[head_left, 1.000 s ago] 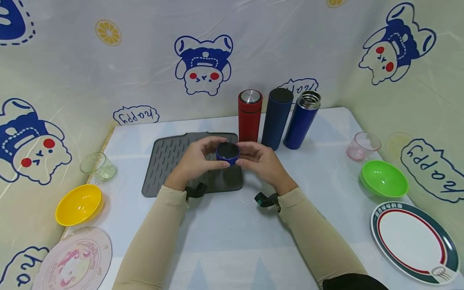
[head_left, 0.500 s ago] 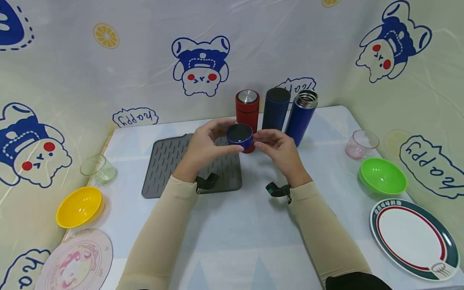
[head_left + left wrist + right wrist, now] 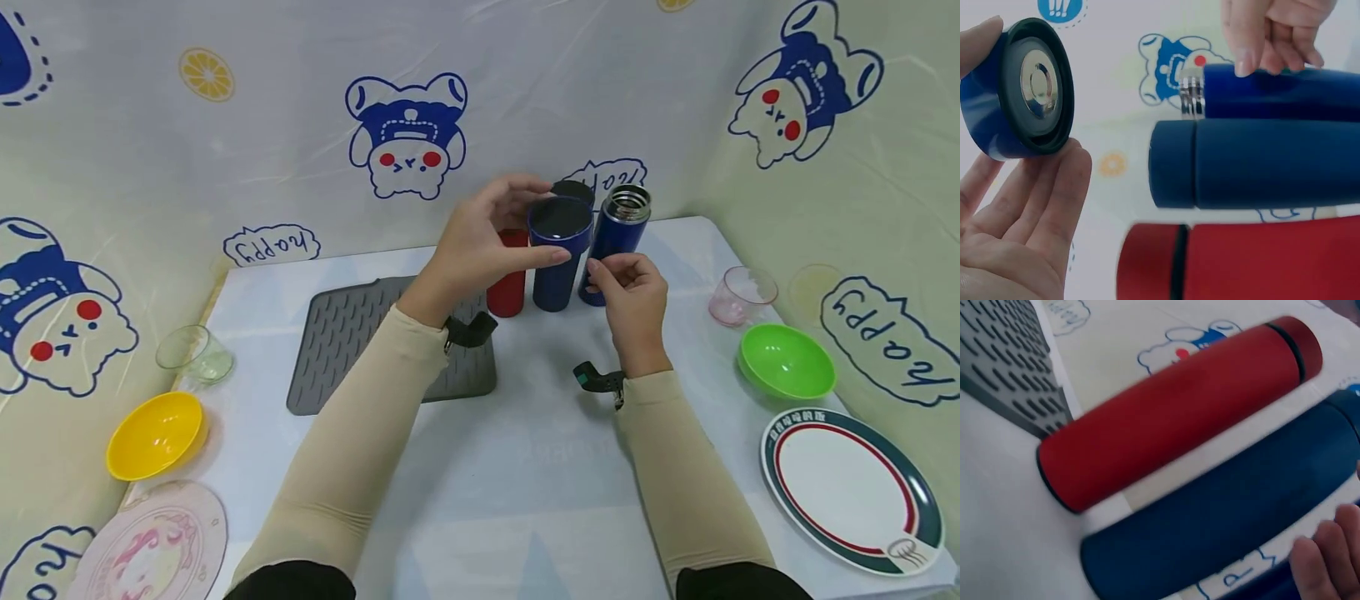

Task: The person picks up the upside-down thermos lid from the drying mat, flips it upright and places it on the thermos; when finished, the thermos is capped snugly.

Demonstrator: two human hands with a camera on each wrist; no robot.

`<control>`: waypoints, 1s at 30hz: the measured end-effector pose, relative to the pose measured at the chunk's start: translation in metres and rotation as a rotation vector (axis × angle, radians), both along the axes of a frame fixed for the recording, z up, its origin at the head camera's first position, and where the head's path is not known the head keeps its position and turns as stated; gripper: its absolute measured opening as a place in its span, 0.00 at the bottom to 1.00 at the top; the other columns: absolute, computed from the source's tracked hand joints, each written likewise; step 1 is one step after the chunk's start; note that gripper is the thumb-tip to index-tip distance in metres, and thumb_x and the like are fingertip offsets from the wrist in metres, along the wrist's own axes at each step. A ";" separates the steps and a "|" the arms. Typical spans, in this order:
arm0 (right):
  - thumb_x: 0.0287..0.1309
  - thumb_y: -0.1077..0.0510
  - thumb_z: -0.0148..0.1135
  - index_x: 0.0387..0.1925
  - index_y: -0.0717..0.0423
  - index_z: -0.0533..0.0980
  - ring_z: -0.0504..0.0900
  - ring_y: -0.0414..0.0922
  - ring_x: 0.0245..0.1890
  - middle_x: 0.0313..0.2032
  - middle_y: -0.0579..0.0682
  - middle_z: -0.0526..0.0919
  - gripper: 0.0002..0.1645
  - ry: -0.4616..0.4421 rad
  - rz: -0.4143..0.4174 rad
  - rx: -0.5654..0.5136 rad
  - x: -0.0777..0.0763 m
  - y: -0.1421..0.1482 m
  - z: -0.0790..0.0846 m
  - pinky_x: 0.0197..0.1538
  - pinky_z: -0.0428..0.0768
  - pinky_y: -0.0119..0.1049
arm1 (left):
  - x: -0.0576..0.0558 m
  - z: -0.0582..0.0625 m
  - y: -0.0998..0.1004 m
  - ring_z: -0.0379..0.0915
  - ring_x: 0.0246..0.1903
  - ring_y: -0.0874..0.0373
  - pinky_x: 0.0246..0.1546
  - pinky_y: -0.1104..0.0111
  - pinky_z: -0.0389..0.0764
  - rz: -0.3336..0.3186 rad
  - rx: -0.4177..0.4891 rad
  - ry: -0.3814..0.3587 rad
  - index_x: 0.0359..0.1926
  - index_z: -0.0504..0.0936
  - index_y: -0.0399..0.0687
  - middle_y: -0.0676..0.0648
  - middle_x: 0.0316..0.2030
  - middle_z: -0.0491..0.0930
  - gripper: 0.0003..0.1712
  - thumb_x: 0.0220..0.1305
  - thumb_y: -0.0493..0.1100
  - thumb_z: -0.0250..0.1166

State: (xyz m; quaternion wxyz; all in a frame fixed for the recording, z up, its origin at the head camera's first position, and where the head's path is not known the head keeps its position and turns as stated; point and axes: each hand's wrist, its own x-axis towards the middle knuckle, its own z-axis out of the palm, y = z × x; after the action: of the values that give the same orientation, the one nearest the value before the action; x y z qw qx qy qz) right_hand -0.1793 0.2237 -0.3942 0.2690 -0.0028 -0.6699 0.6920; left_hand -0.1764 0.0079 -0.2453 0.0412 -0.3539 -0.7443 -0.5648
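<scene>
My left hand (image 3: 487, 242) grips a blue thermos lid (image 3: 560, 218) by its sides, held up in front of the red and matte navy bottles. In the left wrist view the lid's underside (image 3: 1040, 84) faces the camera, with a shiny metal disc at its centre. At the right of the bottle row stands a glossy blue thermos (image 3: 622, 221) without a lid, its threaded steel mouth bare. My right hand (image 3: 633, 304) is at its near side, fingers loosely bent, fingertips (image 3: 1244, 65) right at the bottle's wall. The navy bottle (image 3: 1222, 500) and red bottle (image 3: 1179, 412) stand capped beside it.
A grey ribbed mat (image 3: 337, 350) lies left of the bottles. On the left side are a tipped greenish glass (image 3: 197, 354), a yellow bowl (image 3: 157, 435) and a pink plate (image 3: 153, 542). A pink glass (image 3: 742, 296), green bowl (image 3: 786, 361) and green-rimmed plate (image 3: 847, 492) line the right side.
Both hands were on the lid. My left hand has carried it up and to the right, while my right hand has let go and moved right to the lidless blue thermos.
</scene>
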 end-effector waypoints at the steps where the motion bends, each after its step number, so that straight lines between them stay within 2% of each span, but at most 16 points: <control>1: 0.51 0.54 0.70 0.39 0.63 0.74 0.78 0.54 0.33 0.36 0.59 0.78 0.19 0.002 -0.037 -0.007 -0.001 0.003 -0.001 0.39 0.80 0.39 | -0.005 0.001 0.004 0.74 0.46 0.59 0.50 0.66 0.73 -0.001 -0.012 -0.001 0.58 0.70 0.40 0.47 0.50 0.78 0.37 0.46 0.38 0.76; 4: 0.50 0.53 0.71 0.42 0.61 0.73 0.76 0.51 0.36 0.37 0.58 0.75 0.22 0.002 -0.149 0.008 -0.003 0.009 -0.003 0.41 0.77 0.35 | -0.025 0.003 0.016 0.74 0.45 0.63 0.48 0.69 0.73 0.014 -0.070 0.018 0.58 0.70 0.46 0.51 0.49 0.78 0.39 0.46 0.44 0.77; 8: 0.47 0.53 0.73 0.47 0.56 0.70 0.70 0.47 0.44 0.42 0.54 0.71 0.28 -0.027 -0.245 0.055 -0.005 0.013 -0.004 0.49 0.70 0.37 | -0.052 0.009 0.033 0.72 0.46 0.66 0.49 0.74 0.71 0.038 -0.155 0.030 0.58 0.69 0.51 0.54 0.50 0.76 0.40 0.44 0.49 0.77; 11: 0.46 0.53 0.74 0.53 0.54 0.67 0.67 0.46 0.50 0.49 0.53 0.68 0.34 -0.071 -0.248 0.076 -0.004 0.011 -0.001 0.56 0.66 0.38 | -0.065 0.016 0.047 0.71 0.48 0.66 0.51 0.76 0.68 0.049 -0.237 0.012 0.59 0.69 0.53 0.54 0.52 0.74 0.41 0.43 0.50 0.77; 13: 0.47 0.54 0.73 0.56 0.55 0.65 0.65 0.46 0.54 0.54 0.53 0.67 0.37 -0.099 -0.213 0.078 -0.004 0.009 -0.001 0.60 0.63 0.38 | -0.072 0.020 0.056 0.70 0.50 0.65 0.51 0.76 0.68 0.057 -0.302 0.012 0.59 0.68 0.54 0.54 0.54 0.73 0.41 0.43 0.51 0.77; 18: 0.52 0.53 0.70 0.66 0.52 0.57 0.59 0.45 0.63 0.65 0.49 0.61 0.44 -0.166 -0.103 0.114 -0.007 0.010 -0.006 0.65 0.56 0.37 | -0.085 0.024 0.078 0.67 0.52 0.64 0.49 0.75 0.70 0.052 -0.454 0.033 0.60 0.67 0.55 0.53 0.56 0.71 0.43 0.43 0.54 0.77; 23: 0.56 0.50 0.66 0.70 0.48 0.52 0.59 0.42 0.65 0.66 0.47 0.59 0.47 -0.195 -0.041 0.156 -0.009 0.012 -0.008 0.65 0.56 0.39 | -0.094 0.023 0.102 0.69 0.49 0.62 0.47 0.76 0.71 0.024 -0.546 0.057 0.60 0.67 0.52 0.50 0.54 0.72 0.43 0.44 0.54 0.76; 30: 0.57 0.42 0.62 0.70 0.41 0.52 0.61 0.38 0.63 0.65 0.44 0.62 0.45 -0.207 -0.049 0.196 -0.024 0.029 -0.039 0.64 0.57 0.35 | -0.094 0.012 0.125 0.66 0.51 0.63 0.48 0.77 0.70 0.095 -0.717 0.031 0.60 0.67 0.50 0.52 0.55 0.70 0.40 0.50 0.57 0.72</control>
State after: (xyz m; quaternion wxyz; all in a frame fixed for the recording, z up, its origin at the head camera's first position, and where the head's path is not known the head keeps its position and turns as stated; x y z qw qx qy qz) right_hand -0.2036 0.2524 -0.4335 0.2142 -0.0642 -0.7582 0.6125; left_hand -0.2708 0.1332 -0.2336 -0.0481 -0.3196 -0.9099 -0.2601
